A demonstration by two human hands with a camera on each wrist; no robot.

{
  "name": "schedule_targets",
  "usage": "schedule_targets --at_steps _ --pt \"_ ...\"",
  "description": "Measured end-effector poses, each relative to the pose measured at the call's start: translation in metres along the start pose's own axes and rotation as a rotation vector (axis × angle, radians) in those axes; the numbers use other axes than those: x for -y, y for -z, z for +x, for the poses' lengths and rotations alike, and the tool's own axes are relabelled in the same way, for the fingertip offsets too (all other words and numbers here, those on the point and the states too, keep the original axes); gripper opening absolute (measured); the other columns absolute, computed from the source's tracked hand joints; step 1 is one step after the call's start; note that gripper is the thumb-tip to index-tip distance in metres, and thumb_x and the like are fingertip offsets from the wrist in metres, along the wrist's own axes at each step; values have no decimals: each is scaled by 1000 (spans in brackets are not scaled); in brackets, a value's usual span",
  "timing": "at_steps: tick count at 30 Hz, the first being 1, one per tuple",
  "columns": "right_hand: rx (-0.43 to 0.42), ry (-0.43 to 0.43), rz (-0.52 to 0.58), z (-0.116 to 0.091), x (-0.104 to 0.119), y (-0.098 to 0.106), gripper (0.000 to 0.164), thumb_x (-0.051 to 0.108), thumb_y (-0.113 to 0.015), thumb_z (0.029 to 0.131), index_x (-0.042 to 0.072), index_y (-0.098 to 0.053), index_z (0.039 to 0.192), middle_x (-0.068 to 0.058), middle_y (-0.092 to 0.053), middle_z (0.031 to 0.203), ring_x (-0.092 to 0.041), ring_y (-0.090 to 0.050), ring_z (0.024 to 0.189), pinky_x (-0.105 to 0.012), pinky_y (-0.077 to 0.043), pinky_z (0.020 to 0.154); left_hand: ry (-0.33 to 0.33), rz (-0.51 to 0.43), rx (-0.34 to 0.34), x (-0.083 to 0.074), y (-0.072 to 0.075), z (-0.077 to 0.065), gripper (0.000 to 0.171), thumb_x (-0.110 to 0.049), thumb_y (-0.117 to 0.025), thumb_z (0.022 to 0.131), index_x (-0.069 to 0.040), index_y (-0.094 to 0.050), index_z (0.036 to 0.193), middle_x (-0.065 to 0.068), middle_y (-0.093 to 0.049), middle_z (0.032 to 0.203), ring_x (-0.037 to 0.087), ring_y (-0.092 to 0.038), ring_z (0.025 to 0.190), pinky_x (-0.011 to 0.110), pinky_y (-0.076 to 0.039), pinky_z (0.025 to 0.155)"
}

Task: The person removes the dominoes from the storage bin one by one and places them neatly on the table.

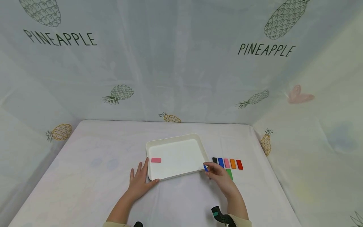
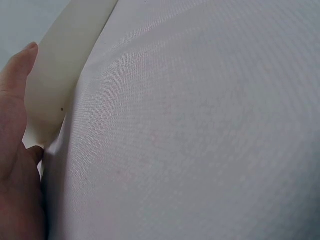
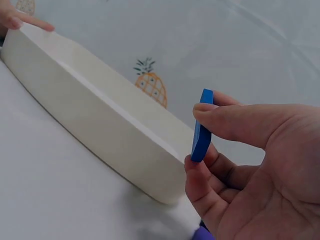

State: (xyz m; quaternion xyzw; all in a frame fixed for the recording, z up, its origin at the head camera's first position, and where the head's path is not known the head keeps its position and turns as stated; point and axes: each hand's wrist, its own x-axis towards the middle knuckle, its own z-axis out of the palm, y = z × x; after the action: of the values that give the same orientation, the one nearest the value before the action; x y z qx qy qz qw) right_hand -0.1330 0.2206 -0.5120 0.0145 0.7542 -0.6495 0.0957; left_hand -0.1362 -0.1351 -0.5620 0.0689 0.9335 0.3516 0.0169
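Note:
A shallow white tray (image 1: 175,157) lies on the cloth-covered table, with one pink rectangular tile (image 1: 156,160) inside near its left side. My left hand (image 1: 139,183) rests at the tray's front left corner, fingers spread along the rim. In the left wrist view its thumb (image 2: 20,67) shows beside the tray wall (image 2: 55,75). My right hand (image 1: 221,178) pinches a small blue tile (image 3: 202,127) between thumb and fingertips, at the tray's front right corner. The head view shows that blue tile (image 1: 205,168) beside the rim.
Right of the tray, a row holds a black tile (image 1: 214,160), a blue tile (image 1: 221,162), a pink tile (image 1: 227,163), an orange tile (image 1: 233,163) and a red tile (image 1: 239,164). A green tile (image 1: 229,174) lies in front, partly behind my right hand.

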Motion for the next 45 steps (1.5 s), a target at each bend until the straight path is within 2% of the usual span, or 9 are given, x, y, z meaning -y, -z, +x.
schedule_targets --at_steps 6,14,19,25,30,38,45 --pt "-78 -38 8 -3 -5 17 35 -2 -62 92 5 -62 127 -13 -53 102 -27 -57 90 -30 -53 78 -1 11 5 1 0 1 107 -54 -71 81 -6 -11 156 24 -29 154 44 -10 144 64 8 109" --pt "-151 -70 -1 -10 -12 38 38 0 -62 93 4 -59 131 -15 -52 109 -23 -53 99 -25 -53 84 -5 5 3 1 2 1 108 -54 -72 81 -7 -11 156 23 -28 155 43 -10 145 62 9 110" --pt "-154 -73 -9 -13 -18 48 38 0 -61 94 4 -57 132 -17 -52 111 -24 -54 101 -27 -54 85 -10 5 -5 2 2 1 108 -53 -72 81 -6 -11 156 23 -29 154 43 -10 145 62 9 109" --pt "-177 -133 -107 -16 -24 57 39 6 -59 97 10 -56 135 -14 -55 115 -26 -51 106 -23 -52 85 -9 9 -14 1 1 0 107 -52 -73 80 -6 -13 156 24 -30 153 45 -11 144 64 7 109" --pt "-189 -165 -141 -20 -27 64 38 4 -55 98 10 -55 135 -14 -55 116 -27 -50 108 -24 -52 86 3 4 4 -2 2 -1 107 -53 -72 81 -6 -12 156 25 -30 153 45 -10 144 63 9 109" --pt "-191 -184 -188 -22 -28 79 38 2 -51 99 6 -53 136 -16 -54 112 -25 -56 99 -21 -52 82 7 2 14 -2 2 -1 107 -52 -72 81 -6 -12 156 24 -29 154 44 -10 145 63 9 109" --pt "-196 -191 -167 -22 -30 93 39 -2 -48 99 -1 -47 139 -19 -51 111 -25 -59 95 -23 -54 81 9 3 17 -2 2 0 107 -53 -72 81 -7 -12 156 24 -29 154 44 -10 145 63 8 109"
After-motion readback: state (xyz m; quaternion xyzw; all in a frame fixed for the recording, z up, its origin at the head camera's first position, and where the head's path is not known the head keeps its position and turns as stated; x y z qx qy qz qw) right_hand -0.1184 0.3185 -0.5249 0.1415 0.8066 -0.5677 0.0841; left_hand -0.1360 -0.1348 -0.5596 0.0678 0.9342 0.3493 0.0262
